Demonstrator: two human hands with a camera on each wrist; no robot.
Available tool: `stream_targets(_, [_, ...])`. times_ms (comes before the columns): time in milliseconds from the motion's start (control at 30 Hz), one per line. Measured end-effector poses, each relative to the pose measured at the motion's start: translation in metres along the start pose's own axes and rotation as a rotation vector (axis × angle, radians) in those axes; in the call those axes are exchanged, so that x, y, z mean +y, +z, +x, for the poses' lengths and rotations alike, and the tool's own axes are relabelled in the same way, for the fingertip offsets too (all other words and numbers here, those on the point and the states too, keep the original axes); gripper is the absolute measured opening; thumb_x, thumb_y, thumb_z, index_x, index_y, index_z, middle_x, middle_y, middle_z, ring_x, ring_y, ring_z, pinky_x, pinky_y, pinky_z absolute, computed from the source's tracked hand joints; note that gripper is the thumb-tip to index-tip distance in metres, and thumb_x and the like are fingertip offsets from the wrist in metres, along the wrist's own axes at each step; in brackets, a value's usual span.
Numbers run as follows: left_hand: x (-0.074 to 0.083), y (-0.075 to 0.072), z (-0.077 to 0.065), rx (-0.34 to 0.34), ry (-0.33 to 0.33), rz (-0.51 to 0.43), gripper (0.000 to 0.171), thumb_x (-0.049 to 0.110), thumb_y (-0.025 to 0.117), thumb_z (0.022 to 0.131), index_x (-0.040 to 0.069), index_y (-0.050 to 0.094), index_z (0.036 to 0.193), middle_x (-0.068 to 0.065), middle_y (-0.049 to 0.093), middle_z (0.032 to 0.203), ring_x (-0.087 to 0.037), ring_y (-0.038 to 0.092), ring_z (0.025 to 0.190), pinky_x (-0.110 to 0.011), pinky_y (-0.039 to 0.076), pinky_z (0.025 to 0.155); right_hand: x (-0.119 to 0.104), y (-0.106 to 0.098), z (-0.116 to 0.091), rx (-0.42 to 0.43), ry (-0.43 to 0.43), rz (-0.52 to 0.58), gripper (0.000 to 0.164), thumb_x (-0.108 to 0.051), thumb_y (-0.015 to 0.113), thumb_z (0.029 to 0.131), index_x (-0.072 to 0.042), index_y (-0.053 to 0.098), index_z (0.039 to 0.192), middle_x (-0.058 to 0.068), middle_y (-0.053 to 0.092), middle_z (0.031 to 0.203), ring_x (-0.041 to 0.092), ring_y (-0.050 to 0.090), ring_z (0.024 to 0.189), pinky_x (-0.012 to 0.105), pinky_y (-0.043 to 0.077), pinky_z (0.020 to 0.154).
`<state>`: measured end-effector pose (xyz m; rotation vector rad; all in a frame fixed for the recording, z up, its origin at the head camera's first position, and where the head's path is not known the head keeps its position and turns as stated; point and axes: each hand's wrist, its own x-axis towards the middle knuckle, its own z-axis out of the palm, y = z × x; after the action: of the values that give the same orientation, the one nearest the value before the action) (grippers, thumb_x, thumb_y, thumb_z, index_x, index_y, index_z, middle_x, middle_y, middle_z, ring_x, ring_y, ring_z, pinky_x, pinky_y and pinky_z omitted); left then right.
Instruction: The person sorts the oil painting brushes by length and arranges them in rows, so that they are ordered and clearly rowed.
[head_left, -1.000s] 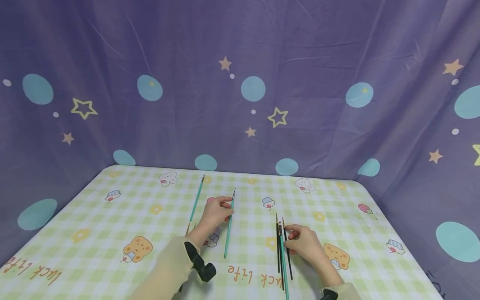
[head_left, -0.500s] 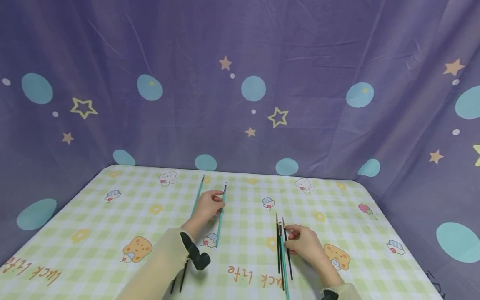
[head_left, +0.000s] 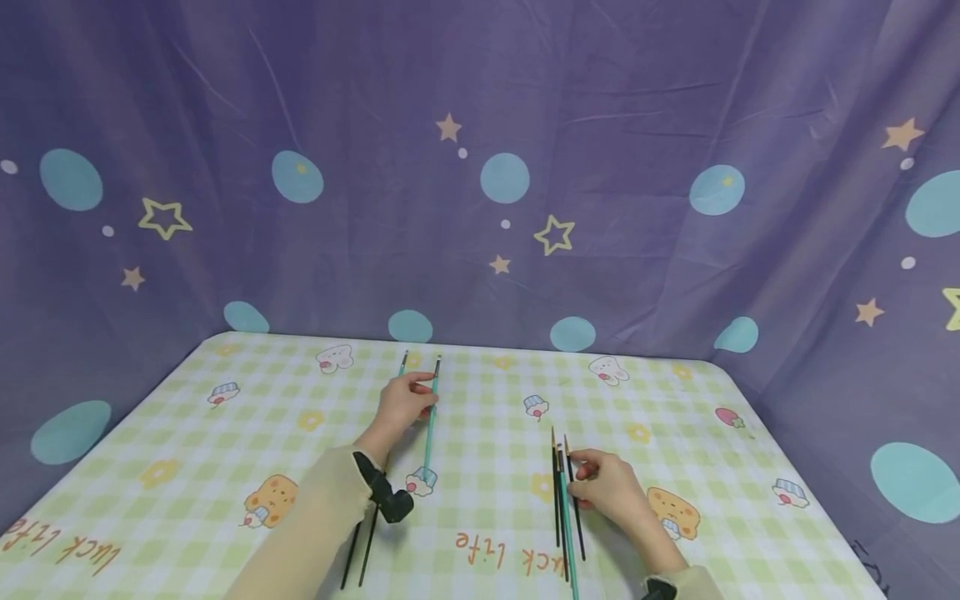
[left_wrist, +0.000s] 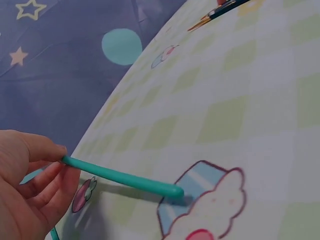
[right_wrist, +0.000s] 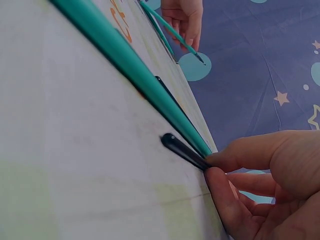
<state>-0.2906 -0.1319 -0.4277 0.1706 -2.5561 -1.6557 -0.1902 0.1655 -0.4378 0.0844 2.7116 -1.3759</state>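
Note:
My left hand (head_left: 405, 398) pinches a teal paintbrush (head_left: 431, 442) between thumb and fingers, bristles pointing away. In the left wrist view, the rounded handle end (left_wrist: 150, 185) hovers close over a cupcake print. A second teal paintbrush (head_left: 402, 365) lies just left of it, mostly hidden by that hand. Two black paintbrushes (head_left: 367, 546) show below the left sleeve. On the right, my right hand (head_left: 609, 485) pinches a black paintbrush (right_wrist: 182, 149) at the side of a small group. Another teal paintbrush (head_left: 567, 525) and black paintbrushes (head_left: 557, 508) lie beside it, roughly parallel.
A green-and-white checked cloth (head_left: 480, 467) with printed cartoons covers the table. Behind it hangs a purple curtain (head_left: 360, 233) with stars and dots. Both wrists wear black camera straps (head_left: 382, 492).
My left hand has carried the teal paintbrush left and slightly away, closer to the other teal paintbrush. The black paintbrushes under the left sleeve have come into view. The right hand has stayed put.

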Motion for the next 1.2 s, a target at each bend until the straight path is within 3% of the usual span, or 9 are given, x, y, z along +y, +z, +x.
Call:
stream_targets(367, [-0.005,-0.008,0.011,0.024,-0.013,-0.078,0.039,-0.001,0.062,0.078,0.002,0.06,0.117,-0.013,0.061,0.088,-0.019,0.065,0.059,-0.024,0.051,0.051,0.002,-0.001,0.001,-0.004,-0.004,0.009,0.05,0.0,0.069,0.069,0.0,0.058,0.117,0.003,0.055,0.077,0.011,0.056,0.055,0.025,0.052,0.049])
stream_targets(767, [-0.008,-0.017,0.026,0.076,0.017,0.001,0.036,0.006,0.063,0.079,0.006,0.062,0.115,-0.014,0.064,0.088,-0.01,0.057,0.053,-0.023,0.048,0.05,0.002,-0.001,0.001,-0.003,-0.002,0.019,0.048,-0.001,0.07,0.069,-0.001,0.059,0.116,0.003,0.055,0.077,0.011,0.055,0.057,0.025,0.052,0.05])
stream_targets(967, [-0.009,-0.021,0.031,0.121,0.041,0.091,0.035,0.009,0.064,0.078,0.007,0.064,0.113,-0.012,0.066,0.088,-0.006,0.054,0.053,-0.019,0.045,0.051,0.001,-0.001,0.002,0.002,-0.008,0.012,0.048,-0.001,0.069,0.068,-0.001,0.06,0.115,0.003,0.055,0.077,0.011,0.055,0.056,0.025,0.052,0.05])
stream_targets(1200, [-0.009,-0.023,0.032,0.153,0.028,0.152,0.032,0.011,0.064,0.08,0.006,0.065,0.112,-0.012,0.066,0.091,-0.01,0.056,0.061,-0.018,0.043,0.053,0.001,0.0,0.001,-0.001,-0.007,0.016,0.05,0.0,0.069,0.068,-0.001,0.059,0.116,0.003,0.055,0.077,0.011,0.056,0.056,0.024,0.052,0.05])
